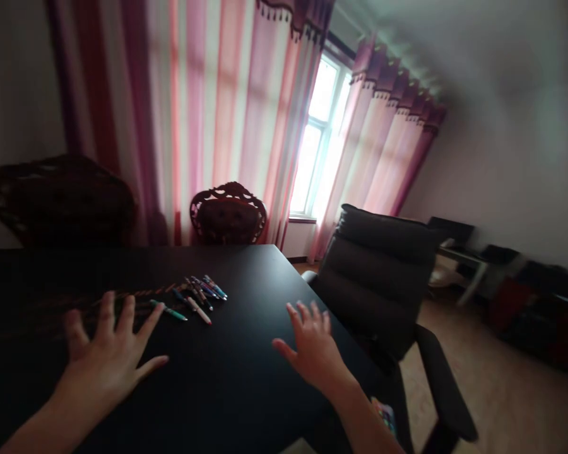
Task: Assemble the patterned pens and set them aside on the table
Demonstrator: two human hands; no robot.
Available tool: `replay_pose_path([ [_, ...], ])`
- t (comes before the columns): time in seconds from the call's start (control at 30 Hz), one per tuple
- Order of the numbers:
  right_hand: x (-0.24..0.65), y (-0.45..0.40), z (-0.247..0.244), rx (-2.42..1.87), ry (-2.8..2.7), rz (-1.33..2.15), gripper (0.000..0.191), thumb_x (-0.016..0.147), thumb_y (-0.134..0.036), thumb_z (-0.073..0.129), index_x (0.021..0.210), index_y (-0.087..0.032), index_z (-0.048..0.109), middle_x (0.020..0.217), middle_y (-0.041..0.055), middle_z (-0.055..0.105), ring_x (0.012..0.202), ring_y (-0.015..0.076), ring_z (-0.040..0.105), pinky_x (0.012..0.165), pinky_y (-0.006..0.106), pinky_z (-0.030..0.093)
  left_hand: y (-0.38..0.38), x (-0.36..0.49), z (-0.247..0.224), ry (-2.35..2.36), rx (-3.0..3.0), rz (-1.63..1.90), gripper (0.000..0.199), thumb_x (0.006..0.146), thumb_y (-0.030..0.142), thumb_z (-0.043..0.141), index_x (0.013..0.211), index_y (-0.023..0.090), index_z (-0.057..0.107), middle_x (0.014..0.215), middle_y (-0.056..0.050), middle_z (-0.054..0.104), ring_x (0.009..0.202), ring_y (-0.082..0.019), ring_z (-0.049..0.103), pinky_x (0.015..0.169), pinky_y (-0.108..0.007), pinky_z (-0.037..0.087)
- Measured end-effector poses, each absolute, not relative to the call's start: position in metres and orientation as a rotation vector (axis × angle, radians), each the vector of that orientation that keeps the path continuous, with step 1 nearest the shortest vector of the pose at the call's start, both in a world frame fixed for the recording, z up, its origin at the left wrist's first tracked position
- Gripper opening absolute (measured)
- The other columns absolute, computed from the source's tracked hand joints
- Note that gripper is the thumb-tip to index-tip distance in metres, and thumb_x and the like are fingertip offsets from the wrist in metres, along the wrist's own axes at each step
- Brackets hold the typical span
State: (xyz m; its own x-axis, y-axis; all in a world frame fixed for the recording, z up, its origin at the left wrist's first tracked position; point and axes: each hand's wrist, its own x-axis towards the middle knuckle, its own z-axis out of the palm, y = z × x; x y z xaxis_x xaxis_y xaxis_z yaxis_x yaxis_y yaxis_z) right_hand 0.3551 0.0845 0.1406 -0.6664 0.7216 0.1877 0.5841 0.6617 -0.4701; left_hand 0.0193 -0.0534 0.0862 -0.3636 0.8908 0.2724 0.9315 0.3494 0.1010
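My left hand (pixel 106 356) is spread wide over the dark table, holding nothing. Just beyond its fingers lies a teal pen (pixel 173 313), partly covered by a fingertip. A white pen (pixel 199 310) with a reddish tip is to the right of the teal one. Behind them several more pens (pixel 207 288) lie in a loose pile. Over the table's right side, my right hand (pixel 311 347) is also open, thumb out and fingers apart, with nothing in it. Whether either palm touches the tabletop, I cannot tell.
The black table (pixel 236 366) ends at a right edge beside a black office chair (pixel 378 277). Two carved wooden chairs stand at the far side, one (pixel 230 214) near the curtains (pixel 227 113). A colourful item (pixel 384 416) is partly hidden by my right forearm.
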Motion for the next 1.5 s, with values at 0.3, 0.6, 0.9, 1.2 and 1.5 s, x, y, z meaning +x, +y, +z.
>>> replay_pose_path([
  [0.3, 0.200, 0.126, 0.082, -0.868, -2.619, 0.261, 0.055, 0.079, -0.045, 0.069, 0.130, -0.029, 0.055, 0.145, 0.0086, 0.047, 0.137, 0.0351, 0.034, 0.109, 0.049, 0.026, -0.023, -0.040, 0.086, -2.807, -1.387, -0.270, 0.073, 0.083, 0.062, 0.045, 0.142, 0.021, 0.046, 0.153, -0.015, 0.037, 0.146, -0.041, 0.013, 0.108, -0.072, 0.002],
  [0.6, 0.120, 0.128, 0.035, -0.995, -2.614, 0.199, 0.020, 0.084, -0.022, 0.052, 0.099, -0.019, 0.065, 0.107, 0.0133, 0.067, 0.114, 0.0335, 0.053, 0.101, 0.049, 0.030, 0.018, -0.036, 0.057, -2.647, -1.500, -0.335, 0.057, 0.081, 0.052, 0.055, 0.134, 0.032, 0.053, 0.129, -0.012, 0.059, 0.126, -0.034, 0.045, 0.106, -0.058, 0.024],
  [0.9, 0.121, 0.148, 0.046, -0.957, -2.434, 0.288, 0.012, 0.089, -0.028, 0.053, 0.091, -0.022, 0.062, 0.099, 0.0094, 0.068, 0.104, 0.0309, 0.055, 0.094, 0.045, 0.030, 0.044, -0.047, 0.050, -2.616, -1.469, -0.436, 0.036, 0.090, 0.046, 0.046, 0.116, 0.027, 0.062, 0.121, -0.009, 0.062, 0.119, -0.029, 0.049, 0.101, -0.053, 0.029],
  [1.2, 0.186, 0.126, 0.031, -0.827, -2.452, 0.365, 0.011, 0.086, -0.017, 0.054, 0.085, -0.026, 0.061, 0.092, 0.0008, 0.064, 0.099, 0.0237, 0.054, 0.095, 0.042, 0.025, 0.047, -0.081, 0.043, -2.611, -1.535, -0.406, 0.034, 0.080, 0.023, 0.054, 0.112, 0.031, 0.063, 0.135, -0.005, 0.053, 0.129, -0.029, 0.037, 0.100, -0.051, 0.028],
  [1.5, 0.191, 0.113, 0.025, -0.775, -2.378, 0.480, 0.012, 0.083, -0.015, 0.059, 0.085, -0.026, 0.062, 0.091, -0.0009, 0.064, 0.098, 0.0224, 0.053, 0.095, 0.042, 0.024, 0.047, -0.091, 0.050, -2.450, -1.873, -0.289, 0.036, 0.080, 0.025, 0.058, 0.114, 0.036, 0.059, 0.116, -0.003, 0.061, 0.116, -0.028, 0.047, 0.095, -0.049, 0.031],
])
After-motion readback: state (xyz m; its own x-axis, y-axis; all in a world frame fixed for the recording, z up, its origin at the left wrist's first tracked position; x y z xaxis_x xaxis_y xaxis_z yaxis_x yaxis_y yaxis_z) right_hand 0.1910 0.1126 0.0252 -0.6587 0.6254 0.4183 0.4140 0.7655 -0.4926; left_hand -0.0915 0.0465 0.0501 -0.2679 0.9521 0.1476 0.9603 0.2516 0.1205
